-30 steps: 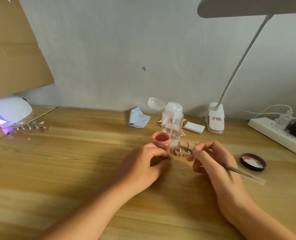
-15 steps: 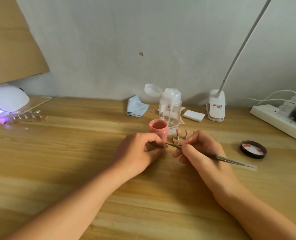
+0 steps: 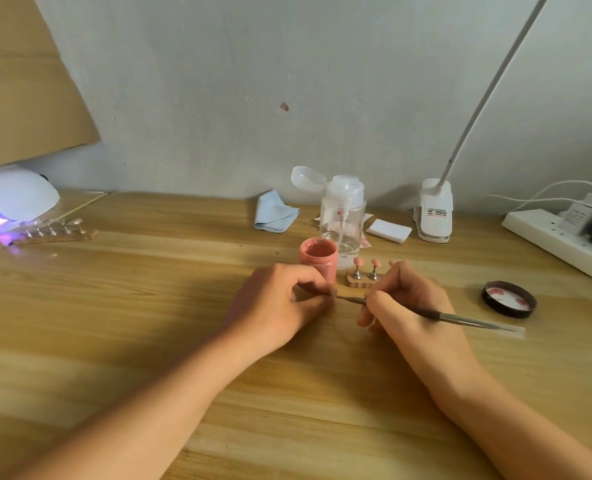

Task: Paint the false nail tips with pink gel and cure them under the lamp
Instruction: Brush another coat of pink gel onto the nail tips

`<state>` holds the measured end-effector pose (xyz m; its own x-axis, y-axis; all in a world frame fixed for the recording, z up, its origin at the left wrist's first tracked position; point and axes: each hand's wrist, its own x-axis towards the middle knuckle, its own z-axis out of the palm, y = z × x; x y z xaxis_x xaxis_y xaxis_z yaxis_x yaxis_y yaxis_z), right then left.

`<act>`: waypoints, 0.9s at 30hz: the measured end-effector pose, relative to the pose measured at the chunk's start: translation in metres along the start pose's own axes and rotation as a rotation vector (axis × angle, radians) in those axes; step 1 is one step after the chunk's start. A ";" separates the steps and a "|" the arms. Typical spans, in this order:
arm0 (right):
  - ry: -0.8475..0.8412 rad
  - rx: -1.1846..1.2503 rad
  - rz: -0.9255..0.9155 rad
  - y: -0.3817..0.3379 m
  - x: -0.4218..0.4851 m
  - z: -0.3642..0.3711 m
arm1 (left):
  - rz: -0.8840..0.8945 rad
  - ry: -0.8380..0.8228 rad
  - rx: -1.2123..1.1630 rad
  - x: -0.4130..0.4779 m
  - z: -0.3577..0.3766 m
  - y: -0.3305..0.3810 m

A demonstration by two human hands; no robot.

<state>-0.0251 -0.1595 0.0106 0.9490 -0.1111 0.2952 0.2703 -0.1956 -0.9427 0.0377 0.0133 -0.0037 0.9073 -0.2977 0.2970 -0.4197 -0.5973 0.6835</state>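
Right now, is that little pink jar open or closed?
Open. The pink gel jar stands upright with no lid, its pink contents showing; a dark lid lies apart on the table, right.

The surface [image 3: 114, 323] lies bare across its near left half, giving wide room between the left hand [image 3: 280, 306] and the curing lamp [image 3: 14, 199] at the far left edge. A strip of nail tips [image 3: 55, 232] lies just in front of that lamp's mouth. Behind the hands the way is crowded: the open pink gel jar [image 3: 318, 259] touches the left hand, a small nail stand [image 3: 362, 277] sits just beside it, and a clear pump bottle [image 3: 343, 220] rises behind. To the right, the jar lid [image 3: 509, 299] and power strip [image 3: 557, 242] narrow the passage.
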 end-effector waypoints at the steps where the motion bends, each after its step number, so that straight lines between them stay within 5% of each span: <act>1: 0.032 0.020 -0.019 0.000 -0.001 -0.001 | 0.004 0.001 0.003 0.000 0.000 0.000; 6: 0.135 -0.021 -0.171 -0.003 -0.003 -0.001 | -0.016 -0.006 0.003 0.002 -0.001 -0.001; 13: 0.092 -0.110 -0.128 -0.027 0.018 0.004 | -0.030 0.013 0.020 0.002 0.000 0.001; 20: 0.058 -0.583 -0.153 -0.044 0.065 0.016 | -0.100 -0.004 -0.014 0.001 0.001 0.001; 27: 0.061 -0.741 -0.084 -0.028 0.071 0.026 | -0.088 -0.027 0.002 0.003 0.000 0.001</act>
<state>0.0385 -0.1369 0.0542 0.9134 -0.1167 0.3900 0.1406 -0.8087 -0.5712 0.0396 0.0118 -0.0024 0.9396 -0.2639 0.2181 -0.3387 -0.6234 0.7048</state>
